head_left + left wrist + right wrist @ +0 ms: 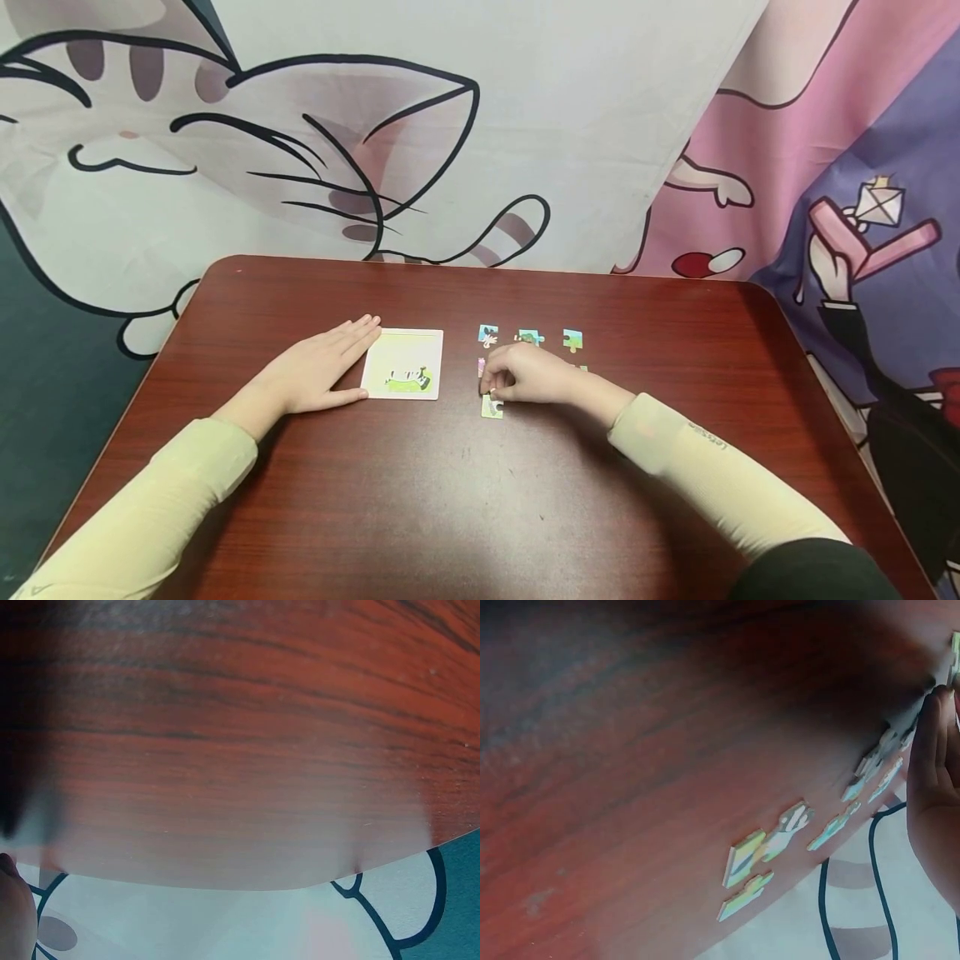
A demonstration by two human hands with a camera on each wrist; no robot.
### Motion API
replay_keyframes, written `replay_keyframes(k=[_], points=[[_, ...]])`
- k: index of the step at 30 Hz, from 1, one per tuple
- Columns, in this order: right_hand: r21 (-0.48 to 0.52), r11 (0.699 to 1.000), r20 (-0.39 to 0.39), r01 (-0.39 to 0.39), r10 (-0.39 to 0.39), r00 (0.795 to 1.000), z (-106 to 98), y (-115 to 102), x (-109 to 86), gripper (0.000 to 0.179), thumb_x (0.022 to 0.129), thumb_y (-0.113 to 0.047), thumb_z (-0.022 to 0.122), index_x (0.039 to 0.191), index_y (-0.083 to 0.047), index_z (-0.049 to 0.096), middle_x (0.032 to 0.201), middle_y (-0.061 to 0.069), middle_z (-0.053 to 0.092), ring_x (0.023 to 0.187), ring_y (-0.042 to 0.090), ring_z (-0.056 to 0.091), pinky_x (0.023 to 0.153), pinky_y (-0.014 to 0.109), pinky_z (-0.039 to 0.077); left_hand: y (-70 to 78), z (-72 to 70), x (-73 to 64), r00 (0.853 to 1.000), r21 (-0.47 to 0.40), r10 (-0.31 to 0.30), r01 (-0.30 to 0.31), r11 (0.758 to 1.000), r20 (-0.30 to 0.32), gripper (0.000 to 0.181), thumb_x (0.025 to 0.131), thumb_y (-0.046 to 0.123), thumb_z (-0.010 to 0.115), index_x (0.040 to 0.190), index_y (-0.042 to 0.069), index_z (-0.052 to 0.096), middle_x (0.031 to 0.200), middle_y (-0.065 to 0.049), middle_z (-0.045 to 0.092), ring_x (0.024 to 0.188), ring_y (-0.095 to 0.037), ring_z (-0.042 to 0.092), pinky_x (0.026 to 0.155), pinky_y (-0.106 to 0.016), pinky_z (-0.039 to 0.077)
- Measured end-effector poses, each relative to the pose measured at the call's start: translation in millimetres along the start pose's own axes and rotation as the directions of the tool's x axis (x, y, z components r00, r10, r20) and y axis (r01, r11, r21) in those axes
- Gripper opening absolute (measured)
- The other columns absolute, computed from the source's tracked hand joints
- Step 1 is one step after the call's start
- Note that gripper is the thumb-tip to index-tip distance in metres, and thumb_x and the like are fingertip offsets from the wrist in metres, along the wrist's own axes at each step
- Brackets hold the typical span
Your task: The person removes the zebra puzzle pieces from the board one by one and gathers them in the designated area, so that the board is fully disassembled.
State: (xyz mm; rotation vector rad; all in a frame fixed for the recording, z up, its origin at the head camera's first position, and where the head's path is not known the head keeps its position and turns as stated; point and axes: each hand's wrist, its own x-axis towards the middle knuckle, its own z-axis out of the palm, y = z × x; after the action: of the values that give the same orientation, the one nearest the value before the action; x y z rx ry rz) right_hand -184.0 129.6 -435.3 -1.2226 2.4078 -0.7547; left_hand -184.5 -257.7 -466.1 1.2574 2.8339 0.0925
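Note:
A square puzzle board [402, 340] with a pale border lies on the table, with a green-and-white picture along its lower part. My left hand [322, 367] rests flat at the board's left edge, fingers straight and thumb at the lower corner. To the right of the board several jigsaw puzzle pieces lie spread out, among them a blue-and-green piece [573, 339] at the far right. My right hand [532, 373] reaches over them and pinches at the upper edge of the nearest-left puzzle piece [492, 409]. The hand hides some of the pieces behind it.
The brown wooden table [450, 517] has rounded far corners. Behind it hangs a cloth [585, 125] printed with a cartoon cat. In the right wrist view, more puzzle pieces [744, 859] lie beside the hand.

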Motion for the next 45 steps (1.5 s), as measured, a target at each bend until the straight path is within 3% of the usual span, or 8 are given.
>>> replay_keyframes(k=[9,33,45], points=[[-0.075,0.997,-0.044,0.002,-0.005,0.999,3,0,-2.4,0.01,0.088,-0.006,0.083,0.095,-0.012,0.079,0.092,-0.003,0.072,0.08,0.002,0.067,0.075,0.014,0.056,-0.5,-0.6,0.5,1.0,0.001,-0.002,0.002,1.0,0.0,0.092,0.099,0.053,0.066,0.165,-0.002,0.031,0.174,-0.019,0.029,0.162,-0.036,0.032,0.13,-0.052,0.035],[-0.047,0.999,-0.071,0.014,-0.018,0.997,4,-1,-1.8,0.009,0.09,-0.003,0.081,0.095,-0.01,0.078,0.093,0.0,0.073,0.08,0.005,0.068,0.074,0.014,0.058,-0.5,0.6,1.5,1.0,-0.009,-0.013,0.013,1.0,0.021,0.092,0.101,0.053,0.064,0.166,-0.001,0.029,0.176,-0.018,0.026,0.163,-0.036,0.029,0.131,-0.052,0.033],[0.007,1.0,-0.1,0.013,-0.012,0.995,1,-8,22.4,0.006,0.093,-0.006,0.079,0.099,-0.009,0.079,0.096,0.001,0.075,0.082,0.006,0.07,0.077,0.016,0.059,0.4,1.1,0.5,1.0,0.002,-0.005,0.005,1.0,0.016,0.092,0.1,0.053,0.065,0.165,-0.002,0.03,0.175,-0.019,0.028,0.162,-0.036,0.031,0.131,-0.052,0.033]])
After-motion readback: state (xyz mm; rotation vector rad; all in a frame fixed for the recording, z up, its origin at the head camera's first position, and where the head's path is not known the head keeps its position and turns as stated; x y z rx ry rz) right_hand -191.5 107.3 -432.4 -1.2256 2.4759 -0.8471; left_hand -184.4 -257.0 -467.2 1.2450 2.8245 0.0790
